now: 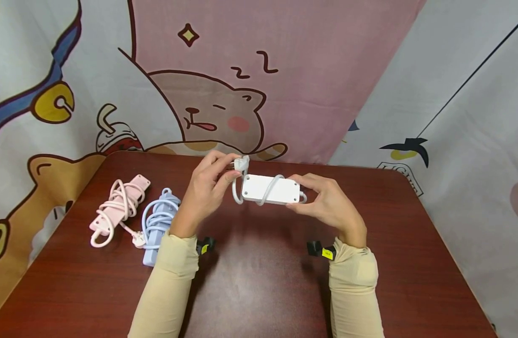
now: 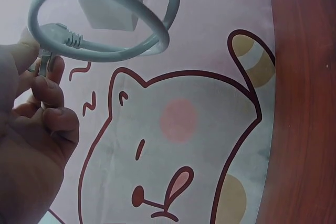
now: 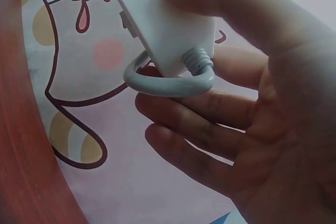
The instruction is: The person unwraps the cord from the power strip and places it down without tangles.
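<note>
Above the table's far half, a white power strip (image 1: 270, 189) is held up with its back side showing and its cord (image 1: 237, 192) looped round it. My right hand (image 1: 332, 202) grips the strip's right end between thumb and fingers, beside the spot where the cord comes out (image 3: 197, 61). At the other end, my left hand (image 1: 208, 188) pinches the white plug (image 1: 241, 163) by its prongs. In the left wrist view the plug (image 2: 55, 36) sits between thumb and fingertips, and its cord (image 2: 121, 51) curves away in a loop.
On the left of the brown table (image 1: 259, 291) lie a pink power strip (image 1: 119, 204) and a blue power strip (image 1: 159, 218), both with cords wound round them. Behind the table hangs a cartoon-printed curtain (image 1: 309, 84).
</note>
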A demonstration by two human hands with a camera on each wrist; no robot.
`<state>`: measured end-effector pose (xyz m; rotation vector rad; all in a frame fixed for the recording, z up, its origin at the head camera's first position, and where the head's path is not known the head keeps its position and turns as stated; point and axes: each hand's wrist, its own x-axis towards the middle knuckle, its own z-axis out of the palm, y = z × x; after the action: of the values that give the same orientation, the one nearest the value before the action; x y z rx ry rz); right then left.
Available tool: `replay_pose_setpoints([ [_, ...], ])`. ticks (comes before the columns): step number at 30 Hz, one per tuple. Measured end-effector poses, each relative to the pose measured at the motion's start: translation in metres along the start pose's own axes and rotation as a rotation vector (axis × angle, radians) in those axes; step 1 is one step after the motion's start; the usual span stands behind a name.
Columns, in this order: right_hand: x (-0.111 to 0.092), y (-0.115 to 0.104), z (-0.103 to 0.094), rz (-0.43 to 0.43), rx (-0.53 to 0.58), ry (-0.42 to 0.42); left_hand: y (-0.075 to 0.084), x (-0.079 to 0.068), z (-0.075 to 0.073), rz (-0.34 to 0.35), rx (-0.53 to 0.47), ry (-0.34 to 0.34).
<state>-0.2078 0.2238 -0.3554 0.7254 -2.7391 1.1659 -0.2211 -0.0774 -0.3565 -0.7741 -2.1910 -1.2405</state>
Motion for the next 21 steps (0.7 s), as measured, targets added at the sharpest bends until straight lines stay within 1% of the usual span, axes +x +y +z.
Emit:
replay_pose_setpoints([
  [6,-0.002,0.001,-0.002,0.008,-0.014,-0.012,-0.001,0.0,-0.001,-0.004,-0.001,0.018],
  [14,-0.004,0.004,-0.008,0.039,-0.061,0.001,-0.004,0.001,-0.003,0.006,0.013,0.052],
  [18,-0.005,0.005,-0.009,0.053,-0.07,0.022,-0.004,0.001,-0.006,-0.011,0.023,0.058],
  [21,-0.006,0.008,-0.01,0.05,-0.075,0.038,-0.005,0.002,-0.009,-0.039,0.038,0.058],
])
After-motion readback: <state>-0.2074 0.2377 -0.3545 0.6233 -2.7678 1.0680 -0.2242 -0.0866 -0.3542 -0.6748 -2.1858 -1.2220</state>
